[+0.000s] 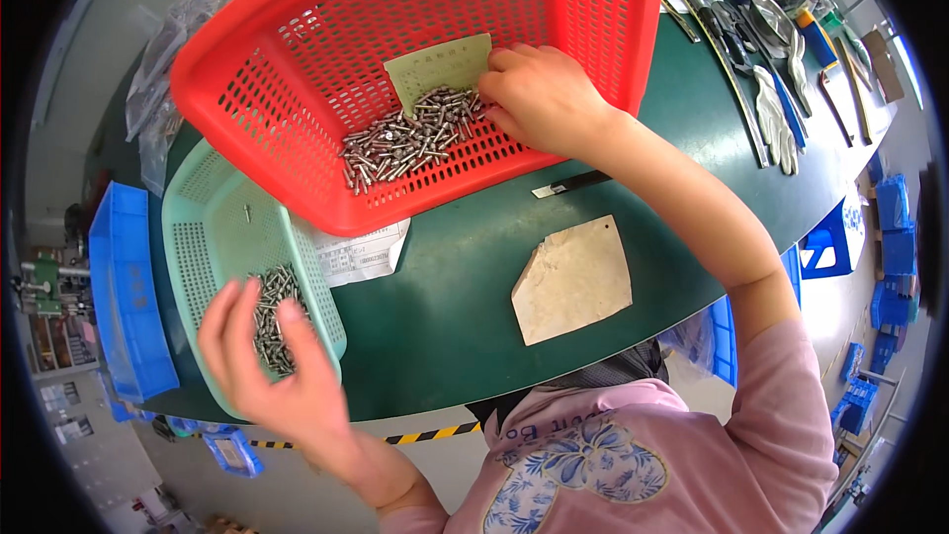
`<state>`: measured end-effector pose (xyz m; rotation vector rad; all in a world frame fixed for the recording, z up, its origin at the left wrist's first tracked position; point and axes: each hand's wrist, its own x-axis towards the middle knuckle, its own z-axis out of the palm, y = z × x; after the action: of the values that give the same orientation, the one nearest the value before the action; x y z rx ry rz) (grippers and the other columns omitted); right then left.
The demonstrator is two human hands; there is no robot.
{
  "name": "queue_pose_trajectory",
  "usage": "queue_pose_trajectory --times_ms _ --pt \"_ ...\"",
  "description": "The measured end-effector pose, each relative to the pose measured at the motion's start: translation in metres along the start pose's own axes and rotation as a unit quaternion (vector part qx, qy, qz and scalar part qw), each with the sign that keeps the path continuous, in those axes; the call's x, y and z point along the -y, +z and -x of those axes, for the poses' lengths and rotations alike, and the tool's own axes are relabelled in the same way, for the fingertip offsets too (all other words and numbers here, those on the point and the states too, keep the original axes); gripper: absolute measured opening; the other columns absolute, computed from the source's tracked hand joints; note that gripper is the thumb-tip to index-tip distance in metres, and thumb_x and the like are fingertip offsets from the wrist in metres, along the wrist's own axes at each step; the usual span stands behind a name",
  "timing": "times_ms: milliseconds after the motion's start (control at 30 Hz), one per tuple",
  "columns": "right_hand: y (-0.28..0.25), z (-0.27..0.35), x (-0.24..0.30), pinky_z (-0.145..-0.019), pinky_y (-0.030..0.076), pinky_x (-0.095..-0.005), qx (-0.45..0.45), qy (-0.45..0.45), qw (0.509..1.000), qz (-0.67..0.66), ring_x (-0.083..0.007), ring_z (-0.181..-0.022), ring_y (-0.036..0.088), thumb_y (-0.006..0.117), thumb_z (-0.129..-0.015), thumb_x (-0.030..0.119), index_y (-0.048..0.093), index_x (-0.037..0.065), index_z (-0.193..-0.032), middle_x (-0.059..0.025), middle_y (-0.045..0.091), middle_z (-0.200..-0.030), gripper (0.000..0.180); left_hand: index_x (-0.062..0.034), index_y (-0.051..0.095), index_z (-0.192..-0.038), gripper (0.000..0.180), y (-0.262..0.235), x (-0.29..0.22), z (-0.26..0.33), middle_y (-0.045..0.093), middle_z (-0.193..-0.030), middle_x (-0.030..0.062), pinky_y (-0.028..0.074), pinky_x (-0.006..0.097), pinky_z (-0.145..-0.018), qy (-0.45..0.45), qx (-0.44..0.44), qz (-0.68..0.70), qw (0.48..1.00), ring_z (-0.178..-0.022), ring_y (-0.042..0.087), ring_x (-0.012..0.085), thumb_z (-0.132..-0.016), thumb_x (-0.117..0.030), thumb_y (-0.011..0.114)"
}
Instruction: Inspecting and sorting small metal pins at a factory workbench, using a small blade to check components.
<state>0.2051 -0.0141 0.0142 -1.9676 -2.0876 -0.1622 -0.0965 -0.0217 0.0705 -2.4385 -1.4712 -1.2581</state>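
A red perforated plastic basket stands tilted on the green table, holding a pile of small metal pins and a yellow-green paper card. My right hand reaches into it, fingers curled at the card's right edge and beside the pile. What those fingertips grip is hidden. To the left stands a pale green basket with more small metal pins in it. My left hand hovers over its near end, fingers apart, with nothing visible in them.
A beige board piece and a dark-handled blade lie on the table. Printed paper sits partly under the red basket. A blue bin stands at left. White gloves and tools lie at far right.
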Motion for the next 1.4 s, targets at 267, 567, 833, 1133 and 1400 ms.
queue_pose_trajectory --times_ms 267,567,833,1133,1400 --pt "-0.003 -0.011 -0.005 -0.069 0.049 -0.0401 0.015 -0.072 0.997 0.036 -0.0277 -0.084 0.061 0.062 -0.071 0.015 0.063 0.007 -0.074 -0.0088 0.061 -0.083 0.008 -0.0021 0.065 -0.086 0.018 0.078 -0.052 -0.006 0.059 -0.096 0.0081 0.048 0.035 -0.07 0.151 0.123 0.186 0.963 -0.085 0.058 0.0264 -0.071 -0.01 0.07" --pt "-0.009 -0.004 -0.001 -0.061 0.05 -0.0429 0.048 0.05 0.997 0.035 -0.0302 -0.072 0.063 0.061 -0.073 0.025 0.063 0.007 -0.069 -0.0121 0.062 -0.071 0.019 -0.0028 0.064 -0.08 0.012 0.097 -0.04 0.011 0.058 -0.089 0.0056 0.048 0.034 -0.064 0.109 0.122 0.199 0.966 -0.079 0.057 0.0242 -0.071 -0.007 0.069" --pt "-0.007 -0.007 -0.001 -0.065 0.051 -0.043 0.057 0.153 0.982 -0.091 -0.031 -0.075 0.063 0.064 -0.073 0.026 0.066 0.006 -0.08 -0.0123 0.064 -0.075 0.022 -0.0027 0.063 -0.079 0.011 0.098 -0.039 0.014 0.058 -0.087 0.006 0.048 0.034 -0.064 0.094 0.124 0.224 0.962 -0.078 0.057 0.0244 -0.07 -0.007 0.069" --pt "0.0 -0.001 -0.013 -0.069 0.05 -0.0398 0.043 0.058 0.979 -0.191 -0.029 -0.08 0.062 0.062 -0.071 0.012 0.066 0.005 -0.089 -0.0116 0.063 -0.083 0.02 -0.0032 0.064 -0.078 0.01 0.101 -0.039 0.016 0.058 -0.086 0.0056 0.047 0.035 -0.064 0.1 0.131 0.229 0.959 -0.077 0.057 0.0244 -0.071 -0.007 0.068" --pt "-0.009 0.006 -0.019 -0.069 0.05 -0.0372 0.037 0.119 0.964 -0.233 -0.0285 -0.076 0.061 0.063 -0.071 0.008 0.066 0.0 -0.088 -0.0149 0.064 -0.083 0.019 -0.0041 0.064 -0.078 0.009 0.1 -0.04 0.018 0.058 -0.086 0.005 0.048 0.035 -0.064 0.091 0.146 0.23 0.958 -0.078 0.057 0.0244 -0.07 -0.007 0.068"
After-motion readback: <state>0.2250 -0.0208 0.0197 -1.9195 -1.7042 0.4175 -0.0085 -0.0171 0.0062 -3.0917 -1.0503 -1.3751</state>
